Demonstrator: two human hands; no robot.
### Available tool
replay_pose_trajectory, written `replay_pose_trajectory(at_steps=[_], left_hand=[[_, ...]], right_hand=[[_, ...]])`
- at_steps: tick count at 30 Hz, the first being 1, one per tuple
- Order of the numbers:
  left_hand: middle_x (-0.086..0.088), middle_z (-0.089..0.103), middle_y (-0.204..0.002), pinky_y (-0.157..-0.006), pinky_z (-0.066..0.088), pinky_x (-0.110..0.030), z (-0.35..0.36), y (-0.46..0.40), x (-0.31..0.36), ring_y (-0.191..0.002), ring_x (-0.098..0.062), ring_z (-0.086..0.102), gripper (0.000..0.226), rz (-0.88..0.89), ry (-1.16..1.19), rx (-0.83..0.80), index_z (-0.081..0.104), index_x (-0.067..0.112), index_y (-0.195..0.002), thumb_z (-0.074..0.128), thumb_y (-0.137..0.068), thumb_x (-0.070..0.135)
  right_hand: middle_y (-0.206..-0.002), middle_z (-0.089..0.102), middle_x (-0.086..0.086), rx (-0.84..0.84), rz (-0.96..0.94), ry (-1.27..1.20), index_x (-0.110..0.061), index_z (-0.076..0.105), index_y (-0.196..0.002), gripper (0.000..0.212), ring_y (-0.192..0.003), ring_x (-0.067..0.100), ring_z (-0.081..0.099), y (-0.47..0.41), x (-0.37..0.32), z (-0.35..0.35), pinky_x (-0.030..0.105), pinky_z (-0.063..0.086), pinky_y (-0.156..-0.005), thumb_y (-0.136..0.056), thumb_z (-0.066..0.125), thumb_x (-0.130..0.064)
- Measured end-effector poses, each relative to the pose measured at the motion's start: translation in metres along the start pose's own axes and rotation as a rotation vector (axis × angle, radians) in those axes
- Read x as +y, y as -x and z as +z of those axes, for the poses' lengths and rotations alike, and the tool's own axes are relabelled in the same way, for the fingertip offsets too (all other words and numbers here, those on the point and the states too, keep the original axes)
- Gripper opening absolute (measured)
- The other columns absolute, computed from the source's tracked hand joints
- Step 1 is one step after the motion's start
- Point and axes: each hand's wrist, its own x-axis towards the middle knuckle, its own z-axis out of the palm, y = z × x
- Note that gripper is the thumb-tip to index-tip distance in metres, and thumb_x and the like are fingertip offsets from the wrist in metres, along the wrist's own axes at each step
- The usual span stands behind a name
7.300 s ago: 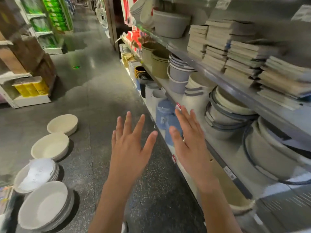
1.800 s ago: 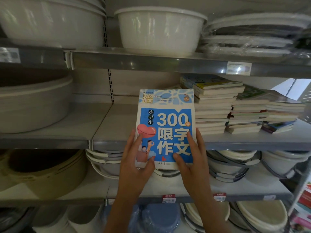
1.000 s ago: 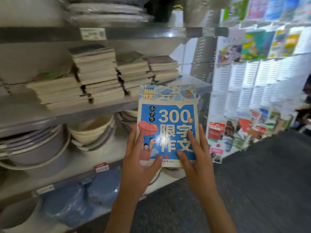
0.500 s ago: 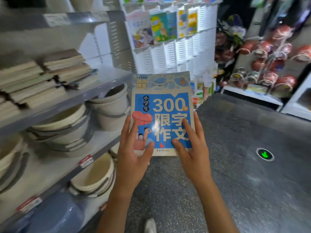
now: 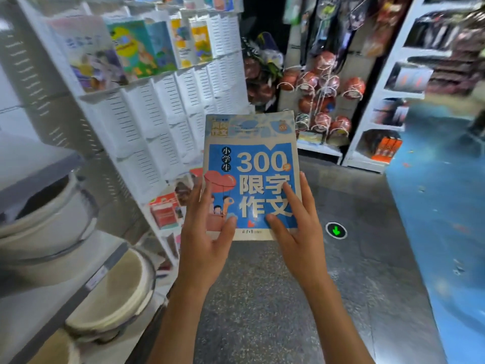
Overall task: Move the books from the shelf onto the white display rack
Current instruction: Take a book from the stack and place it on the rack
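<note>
A book with a glossy blue cover, large white characters and the figure 300 is held upright in the air, cover toward the camera, above the speckled grey floor. The left hand grasps its lower left corner, thumb laid on the cover and fingers up along the left edge. The right hand grasps the lower right corner the same way, thumb and forefinger spread on the cover.

Just left of and behind the book stands the white display rack, made of slotted plastic pockets in tiers; its upper row carries bright picture books, and a few red-covered ones sit near its lower edge, close beside the left hand. Nothing lies between the book and the rack.

At the far left, a grey metal shelf carries round cream basins stacked with dark rims. Beyond the book, netted basketballs hang in a cluster. A green arrow glows on the floor to the right, next to a blue-painted strip.
</note>
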Motion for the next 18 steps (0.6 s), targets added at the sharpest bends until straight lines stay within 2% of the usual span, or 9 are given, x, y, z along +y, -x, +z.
replay_pose_trajectory(at_steps=[4, 6, 9, 13, 15, 18], left_hand=[[0.004, 0.024, -0.163, -0.119, 0.033, -0.040, 0.039, -0.061, -0.024, -0.151, -0.007, 0.018, 0.072, 0.039, 0.031, -0.033, 0.031, 0.016, -0.154, 0.055, -0.092, 0.042], [0.001, 0.025, -0.163, -0.119, 0.031, -0.040, 0.061, -0.086, -0.034, -0.151, -0.007, 0.018, 0.073, 0.050, 0.043, -0.059, 0.032, 0.013, -0.154, 0.056, -0.092, 0.040], [0.000, 0.027, -0.162, -0.120, 0.026, -0.029, 0.098, -0.115, -0.045, -0.150, -0.006, 0.018, 0.074, 0.055, 0.049, -0.105, 0.033, 0.008, -0.154, 0.056, -0.092, 0.040], [0.001, 0.025, -0.163, -0.120, 0.029, -0.035, 0.152, -0.153, -0.057, -0.151, -0.009, 0.018, 0.072, 0.083, 0.067, -0.190, 0.031, 0.010, -0.154, 0.056, -0.093, 0.039], [0.001, 0.025, -0.163, -0.120, 0.027, -0.034, 0.181, -0.172, -0.065, -0.152, -0.010, 0.016, 0.073, 0.081, 0.071, -0.214, 0.030, 0.009, -0.155, 0.056, -0.094, 0.039], [0.005, 0.023, -0.163, -0.121, 0.027, -0.034, 0.226, -0.201, -0.080, -0.152, -0.008, 0.014, 0.073, 0.073, 0.053, -0.220, 0.030, 0.011, -0.155, 0.055, -0.094, 0.042]], right_hand=[[-0.156, 0.015, -0.024, 0.052, 0.028, 0.016, -0.017, 0.041, -0.148, 0.063, -0.133, -0.017, 0.031, -0.060, 0.026, -0.005, 0.005, 0.046, -0.087, -0.092, 0.065, -0.004], [-0.158, 0.015, -0.022, 0.081, 0.032, 0.034, -0.019, 0.041, -0.147, 0.063, -0.136, -0.014, 0.031, -0.084, 0.041, -0.011, 0.007, 0.046, -0.089, -0.091, 0.065, -0.004], [-0.159, 0.015, -0.022, 0.128, 0.058, 0.064, -0.028, 0.040, -0.146, 0.064, -0.139, -0.009, 0.031, -0.114, 0.064, -0.028, 0.008, 0.045, -0.093, -0.091, 0.066, -0.005], [-0.158, 0.014, -0.026, 0.179, 0.073, 0.082, -0.040, 0.039, -0.140, 0.063, -0.142, -0.002, 0.031, -0.151, 0.101, -0.056, 0.010, 0.047, -0.092, -0.091, 0.066, -0.011], [-0.157, 0.015, -0.030, 0.199, 0.097, 0.066, -0.044, 0.039, -0.138, 0.062, -0.142, 0.001, 0.032, -0.173, 0.123, -0.069, 0.012, 0.049, -0.091, -0.090, 0.066, -0.014], [-0.156, 0.014, -0.032, 0.207, 0.101, 0.074, -0.040, 0.040, -0.141, 0.061, -0.142, 0.001, 0.032, -0.211, 0.162, -0.088, 0.014, 0.051, -0.092, -0.090, 0.065, -0.020]])
